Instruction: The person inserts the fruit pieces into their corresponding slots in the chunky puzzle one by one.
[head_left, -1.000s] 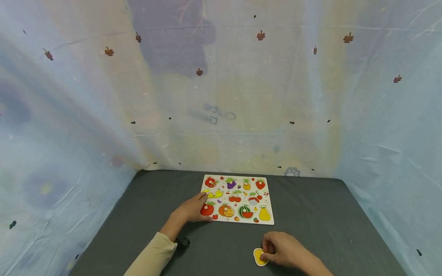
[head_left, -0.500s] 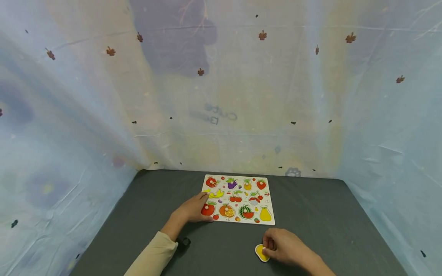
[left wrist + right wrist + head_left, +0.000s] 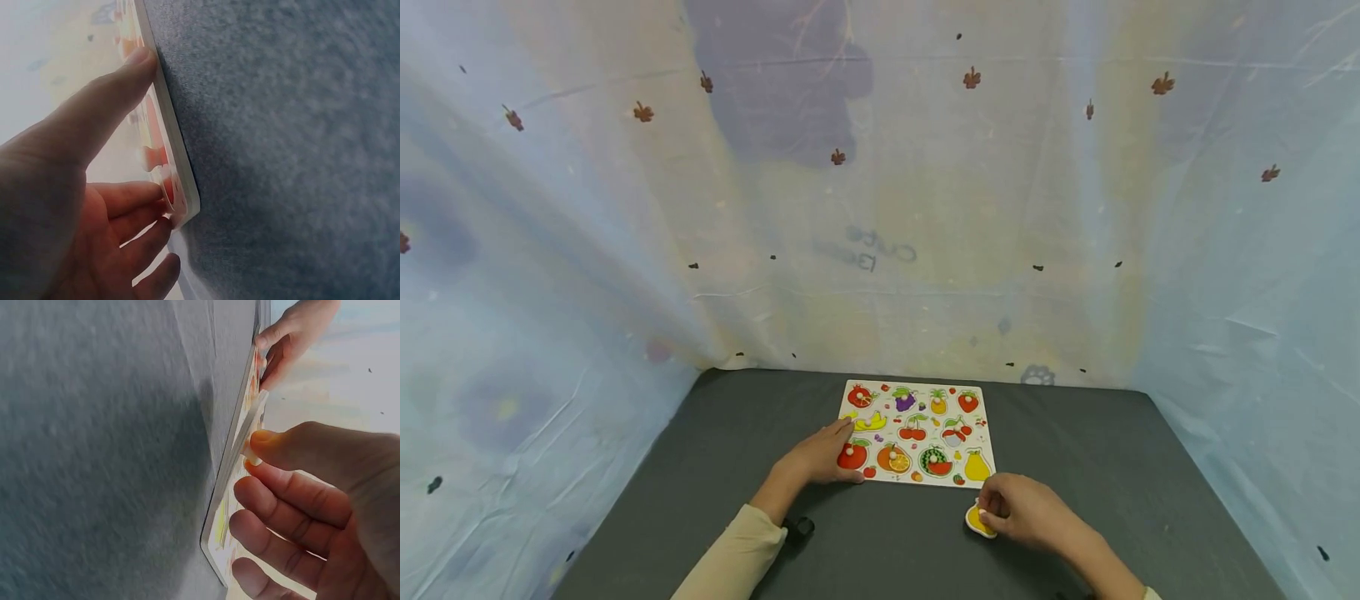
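A white fruit peg puzzle board (image 3: pixel 895 448) lies on the dark table. My left hand (image 3: pixel 816 454) rests at its front left corner. In the left wrist view the thumb (image 3: pixel 128 78) lies along the board's front edge, and the loosely bent fingertips touch its left side. Just in front of the board's right corner, my right hand (image 3: pixel 1030 512) pinches a yellow pear puzzle piece (image 3: pixel 976 525) by its knob, between thumb and index finger. In the right wrist view the piece (image 3: pixel 236 447) is tilted and overlaps the board. A yellow pear picture (image 3: pixel 977 467) on the board shows no knob.
Several knobbed fruit pieces sit in the board, among them a watermelon (image 3: pixel 935 461), an orange (image 3: pixel 892 458) and grapes (image 3: pixel 904 400). A patterned, pale curtain (image 3: pixel 880 208) surrounds the table (image 3: pixel 880 550) at the back and sides. A small black object (image 3: pixel 805 526) is by the left wrist.
My right hand has moved the pear piece forward and slightly right, closer to the board, and turned it a little. My left hand stays at the board's corner.
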Demonstrator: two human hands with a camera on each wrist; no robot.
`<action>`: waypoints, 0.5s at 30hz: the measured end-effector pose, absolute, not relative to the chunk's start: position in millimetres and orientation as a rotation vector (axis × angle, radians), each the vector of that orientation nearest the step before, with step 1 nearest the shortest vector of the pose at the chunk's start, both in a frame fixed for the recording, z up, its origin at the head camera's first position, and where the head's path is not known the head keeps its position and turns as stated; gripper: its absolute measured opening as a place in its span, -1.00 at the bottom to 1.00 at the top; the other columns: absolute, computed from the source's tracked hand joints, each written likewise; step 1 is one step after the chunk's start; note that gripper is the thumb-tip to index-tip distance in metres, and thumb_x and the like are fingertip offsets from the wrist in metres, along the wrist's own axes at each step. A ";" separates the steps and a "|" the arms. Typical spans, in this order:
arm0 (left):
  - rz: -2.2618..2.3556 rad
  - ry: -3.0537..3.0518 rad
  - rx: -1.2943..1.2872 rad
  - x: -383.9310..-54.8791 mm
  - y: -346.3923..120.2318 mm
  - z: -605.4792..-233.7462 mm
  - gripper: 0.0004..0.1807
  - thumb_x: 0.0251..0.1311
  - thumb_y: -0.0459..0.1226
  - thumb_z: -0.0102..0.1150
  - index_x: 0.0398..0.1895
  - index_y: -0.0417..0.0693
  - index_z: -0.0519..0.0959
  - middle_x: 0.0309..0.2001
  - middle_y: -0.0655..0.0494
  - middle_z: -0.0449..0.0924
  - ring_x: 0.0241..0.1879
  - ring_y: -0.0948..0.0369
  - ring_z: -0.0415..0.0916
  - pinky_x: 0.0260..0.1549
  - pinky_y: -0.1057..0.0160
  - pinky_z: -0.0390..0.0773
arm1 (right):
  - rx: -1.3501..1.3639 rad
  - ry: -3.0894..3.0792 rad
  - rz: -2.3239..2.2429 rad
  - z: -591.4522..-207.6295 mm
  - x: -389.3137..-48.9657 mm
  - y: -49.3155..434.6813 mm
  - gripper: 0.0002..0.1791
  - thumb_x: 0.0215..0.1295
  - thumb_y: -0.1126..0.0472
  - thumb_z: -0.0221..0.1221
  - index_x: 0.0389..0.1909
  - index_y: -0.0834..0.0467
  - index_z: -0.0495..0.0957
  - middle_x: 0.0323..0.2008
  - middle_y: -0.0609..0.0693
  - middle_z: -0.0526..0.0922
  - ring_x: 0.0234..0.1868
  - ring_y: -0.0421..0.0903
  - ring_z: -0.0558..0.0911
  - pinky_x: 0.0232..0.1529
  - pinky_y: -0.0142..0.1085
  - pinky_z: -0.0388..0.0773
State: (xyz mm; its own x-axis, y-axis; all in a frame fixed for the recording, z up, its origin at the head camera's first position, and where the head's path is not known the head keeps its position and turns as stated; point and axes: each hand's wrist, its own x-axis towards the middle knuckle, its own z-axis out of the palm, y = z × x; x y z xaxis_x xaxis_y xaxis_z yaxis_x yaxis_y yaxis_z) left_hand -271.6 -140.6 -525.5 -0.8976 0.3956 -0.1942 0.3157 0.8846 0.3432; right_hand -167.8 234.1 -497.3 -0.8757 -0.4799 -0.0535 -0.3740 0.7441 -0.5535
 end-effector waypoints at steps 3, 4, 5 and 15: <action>0.452 2.794 0.541 -271.5 -140.1 -525.4 0.16 0.20 0.16 0.54 0.67 -0.26 0.19 0.67 -0.18 0.12 0.62 -0.20 0.15 0.54 -0.19 0.25 | -0.677 2.783 -0.787 -496.1 -172.0 236.3 -0.86 0.41 0.11 0.43 -0.29 -0.06 0.64 -0.44 -0.29 0.57 -0.47 -0.35 0.50 -0.42 -0.29 0.49; 0.452 2.794 0.545 -271.5 -140.2 -525.5 0.16 0.21 0.15 0.54 0.67 -0.26 0.19 0.68 -0.18 0.12 0.62 -0.19 0.16 0.54 -0.19 0.25 | -0.676 2.798 -0.773 -496.4 -173.6 237.0 -0.86 0.41 0.11 0.44 -0.29 -0.07 0.64 -0.44 -0.29 0.57 -0.46 -0.35 0.49 -0.42 -0.29 0.49; 0.453 2.793 0.547 -271.6 -140.2 -525.5 0.15 0.21 0.15 0.54 0.67 -0.26 0.19 0.68 -0.18 0.11 0.62 -0.19 0.15 0.54 -0.18 0.25 | -0.677 2.812 -0.760 -496.6 -175.3 237.6 -0.86 0.40 0.11 0.44 -0.29 -0.07 0.64 -0.44 -0.29 0.56 -0.46 -0.35 0.49 -0.42 -0.29 0.48; 0.453 2.785 0.551 -271.8 -140.4 -523.6 0.15 0.23 0.14 0.53 0.67 -0.27 0.18 0.68 -0.19 0.10 0.62 -0.20 0.15 0.54 -0.19 0.25 | -0.736 2.982 -0.648 -502.8 -199.4 241.9 -0.85 0.38 0.16 0.45 -0.29 -0.06 0.63 -0.44 -0.30 0.51 -0.48 -0.38 0.42 -0.45 -0.34 0.43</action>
State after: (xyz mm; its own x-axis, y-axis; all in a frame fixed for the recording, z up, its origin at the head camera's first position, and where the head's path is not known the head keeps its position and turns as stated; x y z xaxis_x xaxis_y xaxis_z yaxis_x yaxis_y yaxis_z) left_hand -271.8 -140.4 -523.6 -0.8924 0.4065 -0.1958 0.3234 0.8789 0.3506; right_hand -199.4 241.9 -502.8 -0.8901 -0.4459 0.0943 -0.4448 0.8049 -0.3928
